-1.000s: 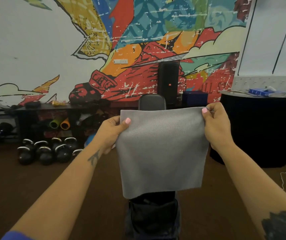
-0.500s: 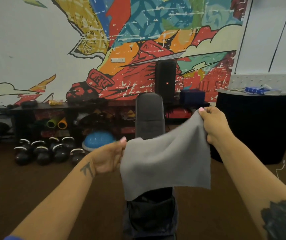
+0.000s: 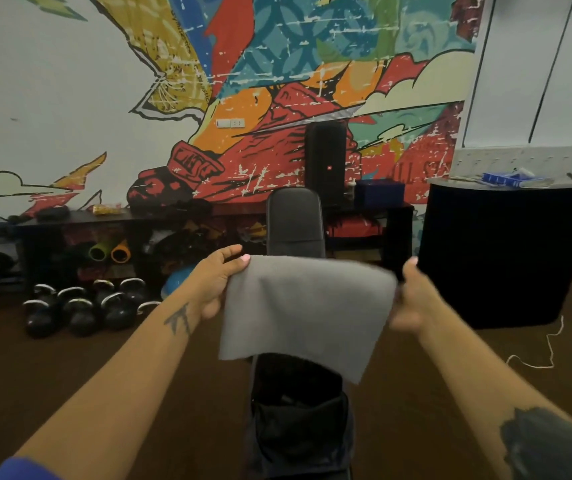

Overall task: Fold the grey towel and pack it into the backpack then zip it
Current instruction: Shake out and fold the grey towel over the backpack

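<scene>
The soft grey fleece towel (image 3: 307, 313) hangs in the air between both hands, over the open black fabric backpack (image 3: 298, 420) that stands on the padded black bench (image 3: 295, 223) directly below it. The left hand (image 3: 215, 285) pinches the towel's upper left corner, thumb on top and fingers (image 3: 239, 263) closed against the cloth. The right hand (image 3: 412, 299) is blurred with motion; it appears closed on the upper right edge, though how its fingers sit cannot be made out.

A second ago the towel hung flat and taller from two raised hands. Since then the left hand dropped and came back up, and the cloth now shows a rounded top edge and a shorter drop, with its lower right corner hanging lowest. That reads as a first fold, doubled over in mid-air. Judging by this, the towel probably needs one more fold before it goes down into the backpack's mouth, and the zip is not yet touched.
</scene>
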Demonstrator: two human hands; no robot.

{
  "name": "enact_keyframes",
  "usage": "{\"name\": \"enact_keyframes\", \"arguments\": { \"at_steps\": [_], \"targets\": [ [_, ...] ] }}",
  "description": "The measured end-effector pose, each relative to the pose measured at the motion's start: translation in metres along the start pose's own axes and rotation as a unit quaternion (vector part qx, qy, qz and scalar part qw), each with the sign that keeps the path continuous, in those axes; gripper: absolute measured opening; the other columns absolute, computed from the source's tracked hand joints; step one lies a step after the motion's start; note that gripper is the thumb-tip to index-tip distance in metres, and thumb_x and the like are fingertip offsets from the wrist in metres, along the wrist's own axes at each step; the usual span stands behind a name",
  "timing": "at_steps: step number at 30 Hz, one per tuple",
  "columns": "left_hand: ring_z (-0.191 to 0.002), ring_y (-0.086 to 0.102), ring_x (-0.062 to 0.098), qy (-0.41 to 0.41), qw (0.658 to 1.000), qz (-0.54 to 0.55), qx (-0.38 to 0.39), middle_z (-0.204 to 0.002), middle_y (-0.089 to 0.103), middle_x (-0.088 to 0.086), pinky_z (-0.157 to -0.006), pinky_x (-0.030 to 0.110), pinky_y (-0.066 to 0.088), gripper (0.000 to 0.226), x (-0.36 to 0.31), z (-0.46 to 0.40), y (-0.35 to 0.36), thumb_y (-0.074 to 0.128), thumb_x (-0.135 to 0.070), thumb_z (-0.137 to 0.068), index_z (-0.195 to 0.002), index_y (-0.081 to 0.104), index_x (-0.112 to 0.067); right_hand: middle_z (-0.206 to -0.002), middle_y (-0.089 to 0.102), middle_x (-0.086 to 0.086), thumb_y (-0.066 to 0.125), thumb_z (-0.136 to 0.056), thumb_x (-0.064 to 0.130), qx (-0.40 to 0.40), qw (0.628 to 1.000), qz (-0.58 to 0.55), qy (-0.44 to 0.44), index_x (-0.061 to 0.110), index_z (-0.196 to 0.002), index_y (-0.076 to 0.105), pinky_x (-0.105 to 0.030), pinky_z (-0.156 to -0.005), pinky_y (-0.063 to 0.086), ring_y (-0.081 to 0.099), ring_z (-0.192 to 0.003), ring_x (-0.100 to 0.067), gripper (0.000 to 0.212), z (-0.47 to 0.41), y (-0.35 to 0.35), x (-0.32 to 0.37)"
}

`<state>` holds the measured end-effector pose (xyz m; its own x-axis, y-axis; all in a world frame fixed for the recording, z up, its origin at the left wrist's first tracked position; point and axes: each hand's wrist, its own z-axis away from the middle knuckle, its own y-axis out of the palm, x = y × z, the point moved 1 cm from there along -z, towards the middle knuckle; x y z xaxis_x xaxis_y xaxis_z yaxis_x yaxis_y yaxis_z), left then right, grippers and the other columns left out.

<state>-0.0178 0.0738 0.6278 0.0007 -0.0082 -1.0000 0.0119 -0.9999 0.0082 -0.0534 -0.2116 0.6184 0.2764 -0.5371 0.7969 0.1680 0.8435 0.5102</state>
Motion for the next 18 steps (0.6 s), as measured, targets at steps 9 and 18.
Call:
{"name": "enact_keyframes", "arguments": {
  "at_steps": [9,18],
  "targets": [
    [-0.116,0.056,0.025,-0.027,0.998,-0.020,-0.062,-0.133,0.053,0.006,-0.098,0.044,0.048,0.048,-0.002,-0.009,-0.019,0.055,-0.017,-0.093,-0.139,0.042,-0.020,-0.101,0.070,-0.011,0.056,-0.089,0.005,0.096,0.978,0.185,0.009,0.003,-0.130,0.051,-0.031,-0.066,0.056,0.068,-0.081,-0.021,0.042,-0.004,0.012,-0.007],
    [-0.102,0.063,0.027,0.041,0.971,-0.201,-0.121,-0.115,0.064,0.009,-0.076,0.038,0.058,0.018,-0.015,-0.005,-0.027,0.062,-0.021,-0.089,-0.107,0.064,-0.017,-0.121,0.058,-0.018,0.075,-0.077,0.005,-0.060,0.931,0.345,-0.100,0.004,-0.127,0.048,-0.037,-0.068,0.049,0.058,-0.100,-0.031,0.057,-0.019,0.026,0.026]
  ]
}}
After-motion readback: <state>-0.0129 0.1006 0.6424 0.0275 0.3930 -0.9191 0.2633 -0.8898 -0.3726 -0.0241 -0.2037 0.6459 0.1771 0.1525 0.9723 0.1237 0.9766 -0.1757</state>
